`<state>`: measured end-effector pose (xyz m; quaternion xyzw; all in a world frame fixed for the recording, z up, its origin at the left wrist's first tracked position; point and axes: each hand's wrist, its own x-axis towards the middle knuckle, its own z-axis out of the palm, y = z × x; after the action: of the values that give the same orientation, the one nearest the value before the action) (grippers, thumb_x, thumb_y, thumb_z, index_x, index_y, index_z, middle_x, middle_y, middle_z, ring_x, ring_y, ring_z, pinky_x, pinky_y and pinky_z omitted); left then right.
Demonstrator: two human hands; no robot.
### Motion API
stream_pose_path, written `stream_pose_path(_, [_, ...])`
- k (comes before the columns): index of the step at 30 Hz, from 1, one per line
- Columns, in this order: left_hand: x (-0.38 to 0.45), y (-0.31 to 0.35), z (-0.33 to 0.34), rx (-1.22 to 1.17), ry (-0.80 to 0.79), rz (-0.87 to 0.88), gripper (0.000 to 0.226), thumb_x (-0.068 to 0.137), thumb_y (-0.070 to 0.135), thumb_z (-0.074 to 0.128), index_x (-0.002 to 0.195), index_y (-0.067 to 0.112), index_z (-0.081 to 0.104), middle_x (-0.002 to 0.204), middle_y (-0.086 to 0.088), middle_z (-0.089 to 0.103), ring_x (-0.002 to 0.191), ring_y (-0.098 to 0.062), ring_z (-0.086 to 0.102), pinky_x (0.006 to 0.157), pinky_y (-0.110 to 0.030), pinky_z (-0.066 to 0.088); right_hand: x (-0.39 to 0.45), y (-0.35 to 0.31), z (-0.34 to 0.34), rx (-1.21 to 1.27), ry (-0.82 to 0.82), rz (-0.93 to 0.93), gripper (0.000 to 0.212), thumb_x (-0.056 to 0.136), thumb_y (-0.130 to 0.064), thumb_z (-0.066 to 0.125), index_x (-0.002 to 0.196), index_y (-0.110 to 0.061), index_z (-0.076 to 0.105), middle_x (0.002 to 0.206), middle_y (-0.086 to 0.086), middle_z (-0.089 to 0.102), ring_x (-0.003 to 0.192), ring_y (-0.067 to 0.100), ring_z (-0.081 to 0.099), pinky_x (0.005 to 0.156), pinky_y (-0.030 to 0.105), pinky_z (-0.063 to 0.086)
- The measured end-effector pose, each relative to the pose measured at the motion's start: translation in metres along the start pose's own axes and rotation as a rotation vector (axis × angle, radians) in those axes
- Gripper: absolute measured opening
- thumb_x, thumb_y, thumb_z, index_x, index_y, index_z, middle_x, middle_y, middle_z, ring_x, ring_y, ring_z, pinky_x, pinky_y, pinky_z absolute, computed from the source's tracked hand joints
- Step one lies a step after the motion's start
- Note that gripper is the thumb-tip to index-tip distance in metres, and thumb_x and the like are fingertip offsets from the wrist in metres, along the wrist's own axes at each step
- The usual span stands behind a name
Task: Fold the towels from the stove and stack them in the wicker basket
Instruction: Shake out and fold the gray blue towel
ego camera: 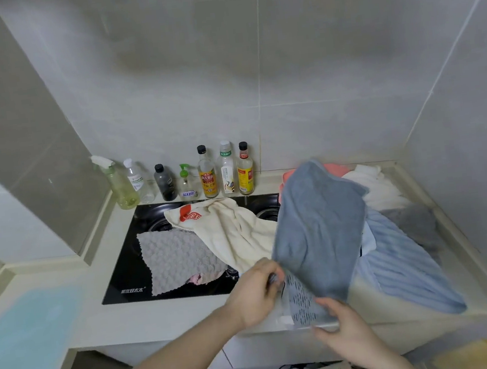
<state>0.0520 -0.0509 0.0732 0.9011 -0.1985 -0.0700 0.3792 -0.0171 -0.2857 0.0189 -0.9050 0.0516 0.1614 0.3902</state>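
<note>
Blue-grey towel (316, 221) edge between fingers (272, 278)

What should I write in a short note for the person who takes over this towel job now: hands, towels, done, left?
Left hand: pinches the near left edge of the blue-grey towel.
Right hand: holds its lower edge. The towel is lifted up, not yet folded.
On the stove: grey bobble cloth and cream towel, both unfolded.
To the right: a loose pile with a light blue ribbed towel, white, pink and grey ones.
Wicker basket: not clearly in view; no folded stack seen.
Left: fold all, stack them.
</note>
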Motion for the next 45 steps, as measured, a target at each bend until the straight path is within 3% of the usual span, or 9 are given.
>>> stream_pose_path(6, [0.014,0.078,-0.066,-0.025,0.184,0.276,0.018,0.095,0.006,0.051,0.100,0.021,0.060,0.100,0.005,0.052,0.097,-0.012,0.054,0.091,-0.028,0.044,-0.030,-0.063,-0.014,0.161,0.166,-0.052,0.060,0.078,-0.041,0.085,0.129,-0.038,0.053,0.131,-0.018,0.057,0.113,0.005,0.057,0.087,0.021,0.045])
stream_pose_path(10, [0.013,0.131,-0.122,-0.032,0.316,0.399,0.020,0.095,0.002,0.048,0.096,0.017,0.060,0.099,0.003,0.057,0.100,-0.014,0.054,0.095,-0.032,0.044,-0.045,-0.121,-0.038,0.274,0.242,-0.137,0.072,0.074,-0.057,0.083,0.134,-0.042,0.045,0.136,-0.022,0.050,0.124,0.007,0.052,0.098,0.028,0.044])
stream_pose_path(21, [-0.045,0.237,-0.264,0.023,0.495,0.527,0.014,0.096,0.010,0.056,0.103,0.019,0.064,0.091,0.013,0.064,0.080,0.002,0.056,0.075,-0.011,0.040,-0.094,-0.271,-0.085,0.314,0.418,-0.393,0.100,0.057,-0.077,0.080,0.142,-0.037,0.045,0.145,-0.019,0.053,0.133,0.003,0.051,0.113,0.039,0.045])
stream_pose_path(26, [-0.085,0.249,-0.302,0.116,0.532,0.529,0.018,0.096,0.020,0.060,0.111,0.025,0.067,0.099,0.011,0.071,0.089,-0.007,0.064,0.085,-0.020,0.048,-0.120,-0.305,-0.077,0.325,0.388,-0.486,0.051,0.075,-0.067,0.075,0.116,-0.042,0.060,0.118,-0.024,0.069,0.109,-0.002,0.066,0.095,0.038,0.057])
stream_pose_path(29, [-0.107,0.250,-0.321,0.158,0.570,0.491,0.022,0.097,0.021,0.059,0.116,0.027,0.069,0.112,0.014,0.071,0.105,-0.004,0.063,0.094,-0.020,0.045,-0.130,-0.321,-0.077,0.273,0.436,-0.547,0.015,0.095,-0.042,0.066,0.103,-0.030,0.067,0.098,-0.014,0.075,0.083,-0.010,0.067,0.076,0.019,0.054])
stream_pose_path(32, [-0.125,0.245,-0.343,0.225,0.626,0.453,0.024,0.099,0.023,0.058,0.119,0.026,0.070,0.120,0.015,0.070,0.114,-0.004,0.060,0.100,-0.019,0.043,-0.137,-0.330,-0.084,0.216,0.528,-0.582,0.018,0.102,-0.033,0.059,0.090,-0.023,0.068,0.084,-0.011,0.073,0.067,-0.011,0.061,0.057,0.006,0.041])
stream_pose_path(36, [-0.151,0.232,-0.380,0.352,0.693,0.368,0.022,0.098,0.027,0.059,0.117,0.028,0.071,0.119,0.011,0.071,0.115,-0.010,0.062,0.104,-0.034,0.048,-0.144,-0.343,-0.107,0.200,0.626,-0.670,0.020,0.099,-0.027,0.062,0.080,-0.021,0.066,0.072,-0.010,0.067,0.069,0.005,0.057,0.062,0.014,0.039])
stream_pose_path(39, [-0.174,0.223,-0.401,0.440,0.688,0.301,0.016,0.097,0.028,0.061,0.108,0.027,0.072,0.103,0.009,0.074,0.100,-0.016,0.066,0.092,-0.038,0.054,-0.159,-0.356,-0.129,0.203,0.648,-0.750,0.022,0.094,-0.017,0.067,0.080,-0.033,0.071,0.076,-0.024,0.070,0.075,-0.008,0.060,0.069,0.010,0.043])
stream_pose_path(45, [-0.207,0.214,-0.421,0.532,0.675,0.265,0.016,0.096,0.038,0.063,0.085,0.026,0.067,0.075,0.007,0.067,0.076,-0.021,0.061,0.071,-0.039,0.054,-0.182,-0.377,-0.157,0.178,0.667,-0.846,0.021,0.089,-0.012,0.072,0.085,-0.032,0.078,0.086,-0.017,0.076,0.080,-0.007,0.065,0.075,0.013,0.046])
